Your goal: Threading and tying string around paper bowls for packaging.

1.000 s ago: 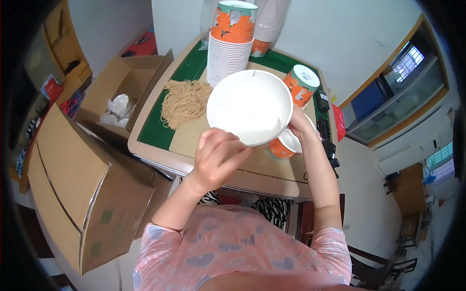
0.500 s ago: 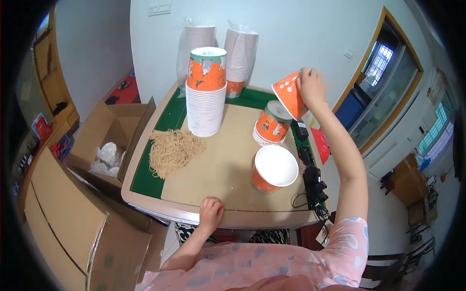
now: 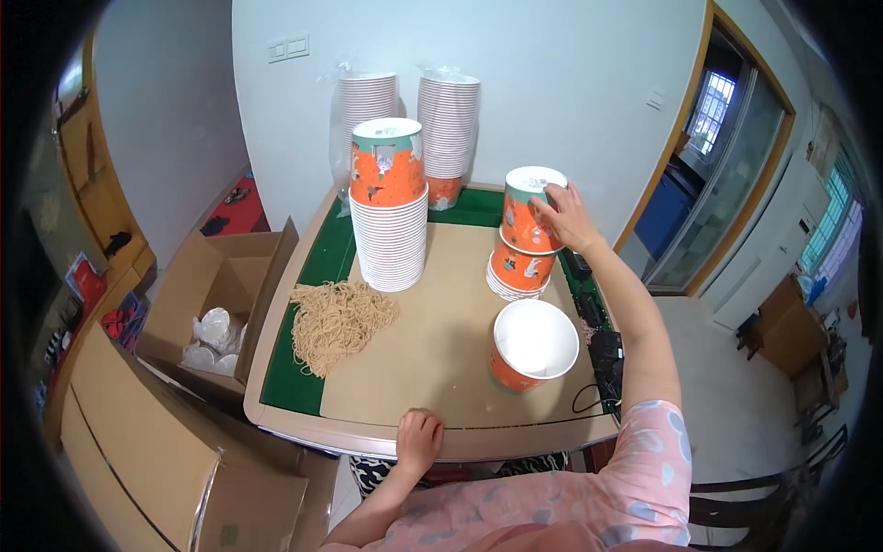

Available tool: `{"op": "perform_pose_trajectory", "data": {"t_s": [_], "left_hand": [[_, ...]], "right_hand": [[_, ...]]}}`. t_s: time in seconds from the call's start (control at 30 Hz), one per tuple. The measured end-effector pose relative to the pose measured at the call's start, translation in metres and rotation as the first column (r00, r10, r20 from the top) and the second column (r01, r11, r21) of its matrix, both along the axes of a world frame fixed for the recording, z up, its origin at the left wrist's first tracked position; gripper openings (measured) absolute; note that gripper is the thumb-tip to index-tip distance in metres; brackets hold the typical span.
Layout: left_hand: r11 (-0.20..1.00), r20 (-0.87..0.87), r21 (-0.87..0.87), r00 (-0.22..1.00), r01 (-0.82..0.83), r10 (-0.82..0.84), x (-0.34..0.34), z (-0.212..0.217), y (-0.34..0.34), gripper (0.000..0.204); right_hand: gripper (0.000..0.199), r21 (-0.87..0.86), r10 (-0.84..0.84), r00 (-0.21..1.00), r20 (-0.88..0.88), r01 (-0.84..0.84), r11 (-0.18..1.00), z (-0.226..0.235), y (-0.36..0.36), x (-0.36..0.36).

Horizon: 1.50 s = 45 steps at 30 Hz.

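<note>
My right hand (image 3: 570,219) is at an orange paper tub (image 3: 526,204) with a green band, its thumb and fingers against the side. Mouth down, the tub sits over a short stack of inverted tubs (image 3: 521,267) at the right of the table. Nearer to me, another orange tub (image 3: 535,342) stands upright, showing its white inside. My left hand (image 3: 419,440) rests on the table's front edge with its fingers curled in and nothing visible in them. A tall stack of inverted tubs (image 3: 390,230) rises left of centre, beside a heap of tan string (image 3: 338,324).
Two plastic-wrapped stacks of tubs (image 3: 449,129) stand against the wall. Black power adapters and cables (image 3: 605,354) line the table's right edge. An open cardboard box (image 3: 262,304) with white wrapped items is left of the table, and another large box (image 3: 156,442) sits nearer.
My right hand has brought the tilted tub down, mouth first, over the short stack. My left hand stays at the table edge. The view has shifted slightly.
</note>
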<state>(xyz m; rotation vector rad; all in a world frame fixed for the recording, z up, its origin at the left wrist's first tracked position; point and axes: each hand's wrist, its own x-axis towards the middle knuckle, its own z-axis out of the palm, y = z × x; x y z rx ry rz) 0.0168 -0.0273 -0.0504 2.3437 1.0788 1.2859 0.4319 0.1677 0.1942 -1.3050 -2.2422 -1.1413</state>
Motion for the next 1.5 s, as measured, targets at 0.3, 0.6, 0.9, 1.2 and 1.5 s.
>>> {"op": "perform_pose_trajectory", "data": {"t_s": [0.3, 0.6, 0.9, 1.2, 1.5], "left_hand": [[1.0, -0.031, 0.005, 0.999, -0.02, 0.02, -0.003, 0.0, -0.007, 0.013], [1.0, -0.046, -0.021, 0.999, -0.018, 0.017, -0.001, 0.007, -0.007, 0.011], [0.999, 0.042, -0.037, 0.999, -0.005, 0.007, -0.002, 0.011, -0.001, 0.015], [0.975, 0.132, -0.177, 0.979, -0.131, 0.156, -0.045, 0.018, 0.037, 0.005], [0.931, 0.038, -0.065, 0.931, -0.36, 0.363, -0.078, 0.033, 0.136, 0.006]], "right_hand": [[0.067, -0.349, -0.093, 0.947, -0.308, -0.021, 0.937, -0.058, -0.05, -0.006], [0.06, -0.403, -0.421, 0.825, -0.377, 0.263, 0.877, -0.084, -0.038, -0.034], [0.037, -0.28, -0.162, 0.493, -0.855, -0.175, 0.944, -0.035, -0.163, -0.17], [0.015, -0.427, -0.391, 0.693, -0.605, 0.132, 0.895, -0.1, -0.254, -0.179], [0.012, -0.356, -0.209, 0.631, -0.747, -0.114, 0.928, -0.097, -0.256, -0.23]]}}
